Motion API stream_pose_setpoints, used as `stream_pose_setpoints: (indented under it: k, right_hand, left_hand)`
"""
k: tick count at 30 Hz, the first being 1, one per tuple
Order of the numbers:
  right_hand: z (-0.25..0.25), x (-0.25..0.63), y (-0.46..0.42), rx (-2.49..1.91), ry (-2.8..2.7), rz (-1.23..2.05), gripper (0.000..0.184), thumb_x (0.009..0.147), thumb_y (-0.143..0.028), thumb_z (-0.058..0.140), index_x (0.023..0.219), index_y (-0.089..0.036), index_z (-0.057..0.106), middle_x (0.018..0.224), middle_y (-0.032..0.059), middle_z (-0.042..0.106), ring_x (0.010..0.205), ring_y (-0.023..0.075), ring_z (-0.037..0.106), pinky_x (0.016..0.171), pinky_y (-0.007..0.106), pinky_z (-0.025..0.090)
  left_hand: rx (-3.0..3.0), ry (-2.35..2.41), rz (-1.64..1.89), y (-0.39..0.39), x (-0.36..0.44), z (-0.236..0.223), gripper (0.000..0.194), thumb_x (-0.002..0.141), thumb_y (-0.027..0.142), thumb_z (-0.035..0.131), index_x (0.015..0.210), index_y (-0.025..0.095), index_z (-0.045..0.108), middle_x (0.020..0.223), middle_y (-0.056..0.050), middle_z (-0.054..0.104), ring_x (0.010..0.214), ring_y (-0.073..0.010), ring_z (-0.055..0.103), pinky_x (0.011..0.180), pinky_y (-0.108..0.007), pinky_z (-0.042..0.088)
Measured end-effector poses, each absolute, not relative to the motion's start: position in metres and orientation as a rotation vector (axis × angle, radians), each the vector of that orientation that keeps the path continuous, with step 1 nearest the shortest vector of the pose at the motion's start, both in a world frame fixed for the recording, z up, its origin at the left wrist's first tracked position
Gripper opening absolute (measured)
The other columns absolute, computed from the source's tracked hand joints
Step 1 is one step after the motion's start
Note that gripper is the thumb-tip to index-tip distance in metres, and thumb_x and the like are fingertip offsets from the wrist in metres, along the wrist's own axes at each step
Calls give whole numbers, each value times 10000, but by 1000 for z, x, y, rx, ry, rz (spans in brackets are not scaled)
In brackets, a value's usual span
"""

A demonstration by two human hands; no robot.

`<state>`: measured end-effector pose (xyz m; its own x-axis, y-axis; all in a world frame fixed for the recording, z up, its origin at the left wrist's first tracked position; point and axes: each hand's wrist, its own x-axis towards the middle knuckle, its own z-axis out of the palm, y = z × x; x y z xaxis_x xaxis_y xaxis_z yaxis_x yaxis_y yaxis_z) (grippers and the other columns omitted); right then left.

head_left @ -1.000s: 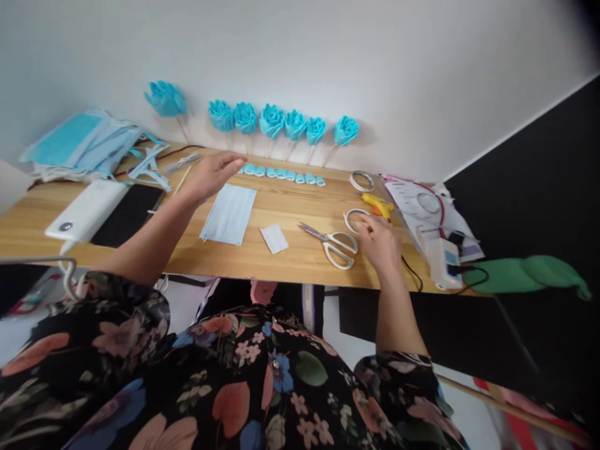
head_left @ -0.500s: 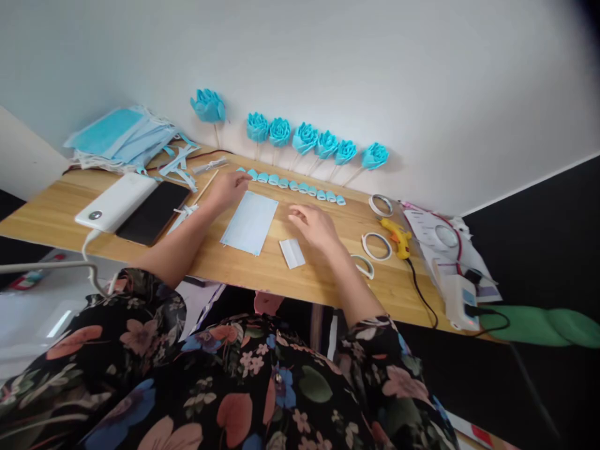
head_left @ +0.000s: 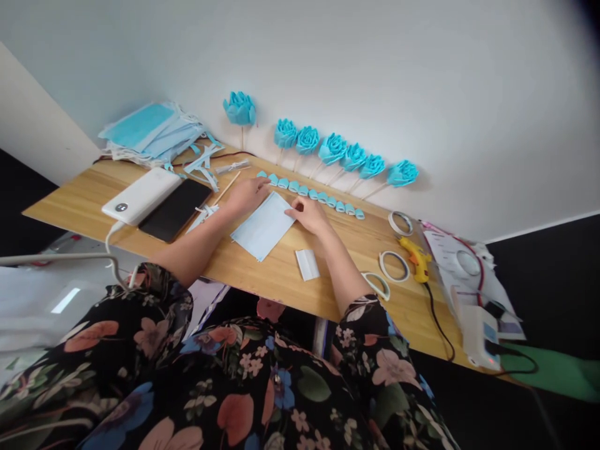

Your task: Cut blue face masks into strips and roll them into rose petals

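Note:
A pale blue face mask sheet [head_left: 263,228] lies flat on the wooden table, turned at a slant. My right hand [head_left: 310,214] is at its upper right corner, thumb and forefinger pinched on the edge. Beyond the sheet's upper left side, my left hand [head_left: 247,195] rests palm down with fingers extended, the tips by the left end of a row of small folded blue petals [head_left: 303,190]. A small white folded piece [head_left: 307,265] lies below my right hand.
Blue flowers on sticks [head_left: 333,149] lean against the wall. Left are a mask pile [head_left: 147,134], a white power bank [head_left: 140,195], a dark phone [head_left: 175,209] and cut strips [head_left: 204,165]. Right are tape rolls [head_left: 394,267], a yellow glue gun [head_left: 415,259] and a power strip [head_left: 479,337].
My right hand has moved in to the sheet and taken its corner. The sheet has turned clockwise. My left hand stays near the petals' left end; the view has shifted and tilted.

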<state>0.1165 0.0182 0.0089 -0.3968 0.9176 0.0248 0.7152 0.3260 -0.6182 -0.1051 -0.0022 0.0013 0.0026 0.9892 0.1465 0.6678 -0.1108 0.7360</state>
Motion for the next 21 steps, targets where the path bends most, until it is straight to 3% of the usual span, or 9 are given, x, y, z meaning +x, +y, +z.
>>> stream_pose_setpoints:
  k: [3, 5, 10, 13, 17, 21]
  right_hand:
    - [8, 127, 11, -1254, -2034, 916, 195, 781, -345, 737, 779, -214, 593, 755, -26, 678, 713, 149, 597, 717, 284, 436]
    - [8, 133, 5, -1188, -1929, 992, 217, 774, -378, 726, 869, -217, 616, 744, -35, 691, 687, 149, 601, 714, 285, 449]
    - [8, 143, -6, -1128, -1813, 1004, 327, 791, -447, 698, 1023, -217, 704, 890, 18, 782, 787, 200, 683, 774, 327, 503]
    - [5, 147, -9, -1184, -1762, 819, 283, 816, -456, 653, 927, -215, 751, 925, 46, 795, 813, 220, 688, 789, 346, 507]
    - [4, 156, -11, -1256, -1692, 654, 316, 848, -500, 614, 857, -211, 740, 771, 20, 734, 716, 193, 628, 740, 329, 498]
    - [7, 168, -5, -1189, -1469, 823, 370, 838, -547, 638, 952, -201, 706, 783, 2, 696, 696, 162, 602, 692, 300, 508]
  left_hand:
    - [1776, 1526, 997, -1, -104, 3, 436, 974, 472, 483, 1078, 150, 758, 1056, -131, 761, 1046, -296, 689, 941, -379, 504]
    - [1664, 1314, 988, -2, -103, 4, 477, 945, 546, 543, 1072, 135, 749, 954, -122, 752, 948, -282, 699, 856, -369, 529]
    - [1458, 940, 886, -8, -99, 5, 653, 754, 427, 803, 1331, 160, 655, 1050, -110, 778, 937, -276, 727, 805, -363, 561]
    - [1417, 929, 883, -9, -96, 3, 636, 746, 363, 812, 1334, 175, 658, 1031, -91, 793, 887, -248, 737, 784, -347, 565]
    - [1378, 992, 893, -6, -96, -1, 631, 753, 357, 823, 1332, 169, 657, 997, -83, 801, 842, -228, 731, 773, -337, 572]
    - [1498, 1183, 878, -1, -101, -3, 587, 779, 366, 801, 1322, 181, 677, 1067, -84, 795, 938, -247, 729, 847, -354, 566]
